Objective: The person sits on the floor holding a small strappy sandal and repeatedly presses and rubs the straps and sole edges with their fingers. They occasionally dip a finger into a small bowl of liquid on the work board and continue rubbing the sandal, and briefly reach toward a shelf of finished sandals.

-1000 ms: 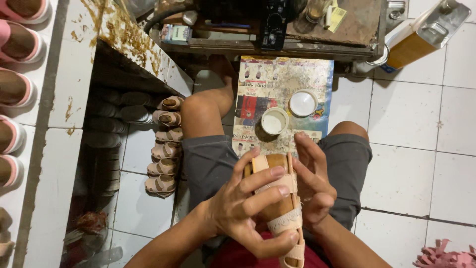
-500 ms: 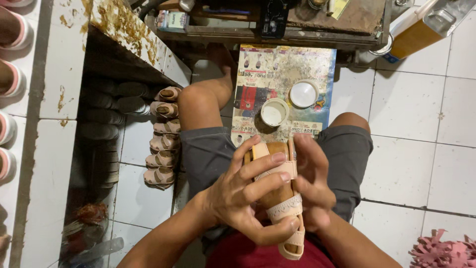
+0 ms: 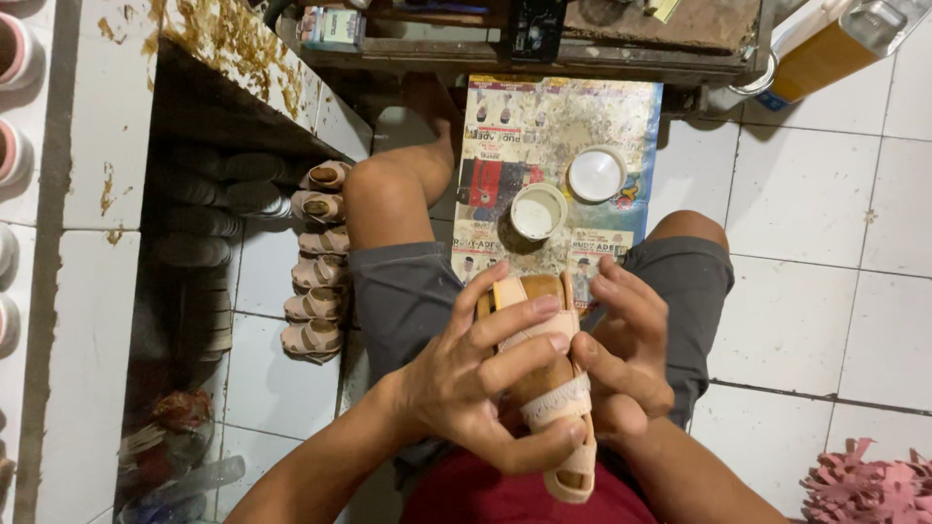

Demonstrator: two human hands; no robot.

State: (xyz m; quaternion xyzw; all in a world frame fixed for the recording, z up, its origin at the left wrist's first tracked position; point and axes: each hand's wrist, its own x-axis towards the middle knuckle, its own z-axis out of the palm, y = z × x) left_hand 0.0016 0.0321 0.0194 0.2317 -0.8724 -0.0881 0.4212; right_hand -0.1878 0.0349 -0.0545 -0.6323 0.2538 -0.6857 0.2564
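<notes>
Pale pink and tan, the small sandal [image 3: 546, 388] sits low in the middle of the head view, held over the lap between both hands. The left hand [image 3: 481, 388] wraps it from the left side, fingers [image 3: 529, 315] laid across the upper strap and the thumb pressed near the lacy band lower down. The right hand [image 3: 626, 354] cups the other edge, its fingers curled against the sole's side. Both hands are clenched on the sandal, so neither is free.

Pressing a strap down well here looks like a matter of even finger pressure along the strap while the opposite hand braces the sole, so it does not twist; I judge the present hold suits that.

Just above the hands, in the centre of the frame, a printed paper sheet [image 3: 558, 165] lies on the floor with an open white pot [image 3: 537, 211] and its white lid [image 3: 596, 174] beside it, both near enough to be knocked by a forward reach. At the left, a row of finished sandals [image 3: 316, 257] lines the edge of a dark shelf under a stained tiled counter [image 3: 209, 44]. Open white floor tiles [image 3: 825, 291] fill the right side, with a pink frilly bundle [image 3: 869, 485] in the lower right corner and an amber bottle [image 3: 825, 49] at the upper right.
</notes>
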